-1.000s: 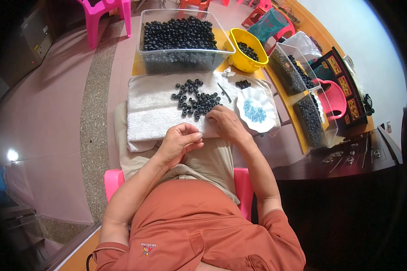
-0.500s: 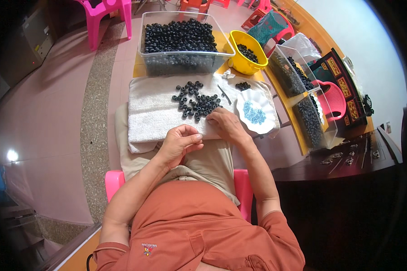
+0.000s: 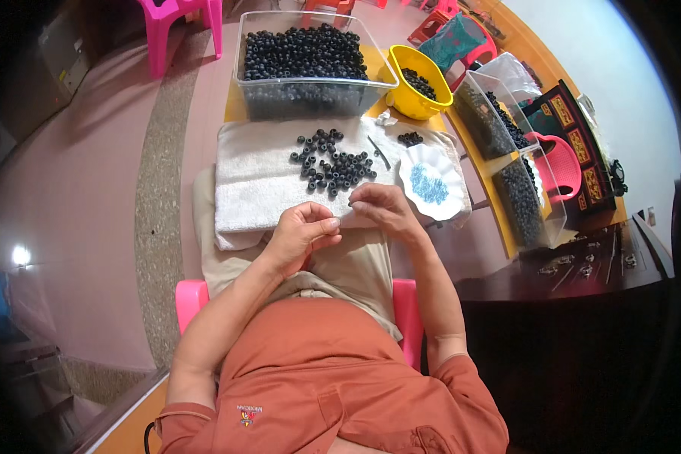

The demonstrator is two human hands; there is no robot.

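Note:
Black beads (image 3: 340,170) with holes lie in a loose pile on a folded white towel (image 3: 250,193). My left hand (image 3: 304,234) is closed in a pinch, thumb against fingers, over the towel's near edge; what it holds is too small to make out. Close by on the right, my right hand (image 3: 386,210) pinches a small dark piece that looks like a black bead. Just beyond that hand stands a white scalloped dish (image 3: 452,203) with tiny blue beads (image 3: 427,185) in it. A thin dark tool (image 3: 379,151) lies on the towel.
Behind the towel stands a clear plastic box (image 3: 303,98) full of black beads. Beside it is a yellow tub (image 3: 412,102) holding more. Further clear bins (image 3: 518,200) line the right. A small bead cluster (image 3: 410,138) and crumpled white tissue (image 3: 386,118) lie near the dish.
My right hand has drawn back from the pile's near edge toward me, with a small dark piece at its fingertips. My left hand stays pinched in nearly the same place.

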